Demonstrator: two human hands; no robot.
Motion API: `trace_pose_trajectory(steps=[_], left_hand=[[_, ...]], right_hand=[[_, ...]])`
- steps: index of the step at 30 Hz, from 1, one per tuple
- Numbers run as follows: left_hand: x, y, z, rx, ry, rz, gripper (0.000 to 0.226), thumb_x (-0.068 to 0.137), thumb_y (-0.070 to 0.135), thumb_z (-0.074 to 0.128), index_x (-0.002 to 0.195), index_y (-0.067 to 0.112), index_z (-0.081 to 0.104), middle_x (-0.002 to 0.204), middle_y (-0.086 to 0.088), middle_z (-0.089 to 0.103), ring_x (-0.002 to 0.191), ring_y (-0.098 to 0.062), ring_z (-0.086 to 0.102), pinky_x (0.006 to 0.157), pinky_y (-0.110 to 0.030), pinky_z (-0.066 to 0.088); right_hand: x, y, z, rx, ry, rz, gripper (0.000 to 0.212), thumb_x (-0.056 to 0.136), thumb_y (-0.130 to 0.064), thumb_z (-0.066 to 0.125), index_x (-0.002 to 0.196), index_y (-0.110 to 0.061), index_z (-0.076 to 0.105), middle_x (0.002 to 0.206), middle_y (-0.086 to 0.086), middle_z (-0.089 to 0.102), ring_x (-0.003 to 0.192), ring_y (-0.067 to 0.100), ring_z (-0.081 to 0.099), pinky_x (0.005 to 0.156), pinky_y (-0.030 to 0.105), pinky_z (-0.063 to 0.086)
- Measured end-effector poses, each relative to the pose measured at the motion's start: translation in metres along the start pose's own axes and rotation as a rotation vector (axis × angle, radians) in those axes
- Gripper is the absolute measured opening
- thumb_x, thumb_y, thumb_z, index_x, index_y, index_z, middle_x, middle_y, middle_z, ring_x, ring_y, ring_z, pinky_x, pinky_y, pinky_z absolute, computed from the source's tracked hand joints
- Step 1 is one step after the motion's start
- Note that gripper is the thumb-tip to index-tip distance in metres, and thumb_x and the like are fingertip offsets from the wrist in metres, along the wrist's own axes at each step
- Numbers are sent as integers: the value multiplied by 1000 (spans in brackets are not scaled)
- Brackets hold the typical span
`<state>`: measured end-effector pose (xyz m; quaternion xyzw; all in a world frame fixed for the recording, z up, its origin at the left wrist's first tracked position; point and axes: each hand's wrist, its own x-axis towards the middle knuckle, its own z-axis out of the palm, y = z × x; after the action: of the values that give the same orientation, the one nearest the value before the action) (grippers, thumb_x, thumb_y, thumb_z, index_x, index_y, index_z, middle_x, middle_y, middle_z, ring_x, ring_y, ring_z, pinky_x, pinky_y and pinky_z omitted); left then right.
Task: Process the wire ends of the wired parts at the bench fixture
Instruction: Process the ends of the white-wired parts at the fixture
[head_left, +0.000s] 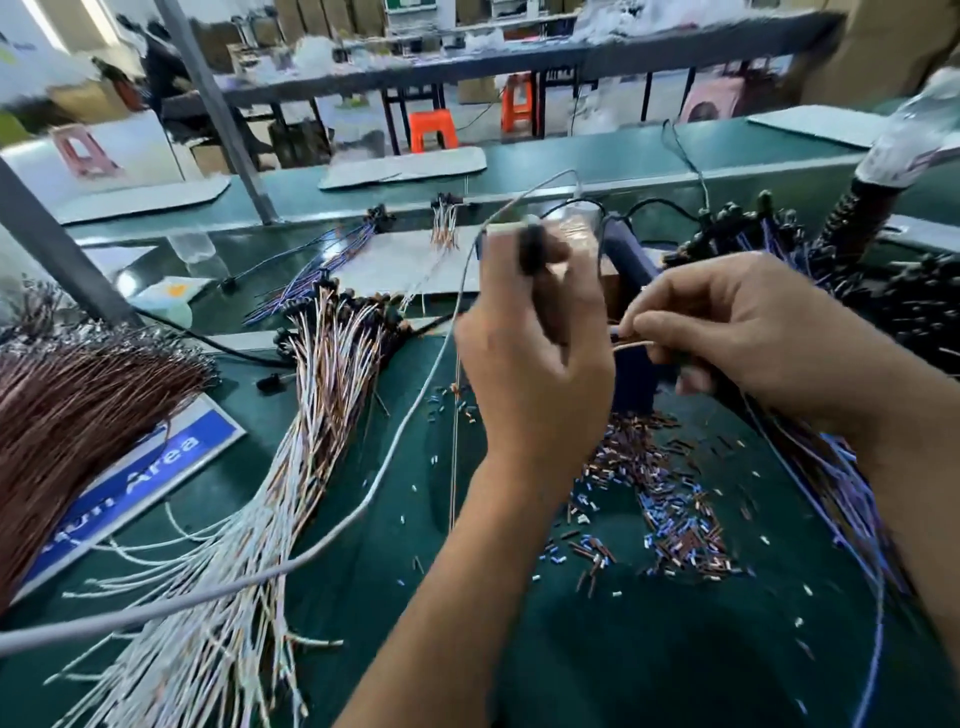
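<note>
Above the green counter, the left hand grips a dark-handled tool with a grey cable, while the right hand pinches thin pale wire ends beside the blue bench fixture.

Beyond the green-topped workbench stands a long dark shelf rack on black legs. Two orange plastic stools sit beneath it (a pink one farther left), beside a slanted grey metal post.
</note>
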<state>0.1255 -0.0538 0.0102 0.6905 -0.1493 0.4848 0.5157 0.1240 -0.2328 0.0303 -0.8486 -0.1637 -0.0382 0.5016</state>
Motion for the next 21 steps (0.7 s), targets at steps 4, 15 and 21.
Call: trace_pose_trajectory(steps=[4,15,21], left_hand=[[-43,-10,2,216,-458,190,11,94,11,61,98,4,69,95,-6,56,69,-25,53,51,-39,48],[-64,-41,-2,254,-693,140,25,98,23,70,119,10,70,110,-1,72,93,-23,70,72,-42,57],[-71,-48,3,294,-842,81,20,95,25,67,110,15,76,93,-3,77,83,-29,72,71,-44,55]], right_hand=[[-3,25,-4,-332,129,-66,11,88,-21,81,81,-27,75,72,-9,74,66,6,69,65,31,54],[-21,80,26,-102,342,-209,13,87,-20,82,89,-20,69,76,-7,72,68,16,70,64,35,57],[-22,89,28,-90,344,-218,14,86,-15,84,85,-18,71,76,-8,73,71,12,72,68,25,57]])
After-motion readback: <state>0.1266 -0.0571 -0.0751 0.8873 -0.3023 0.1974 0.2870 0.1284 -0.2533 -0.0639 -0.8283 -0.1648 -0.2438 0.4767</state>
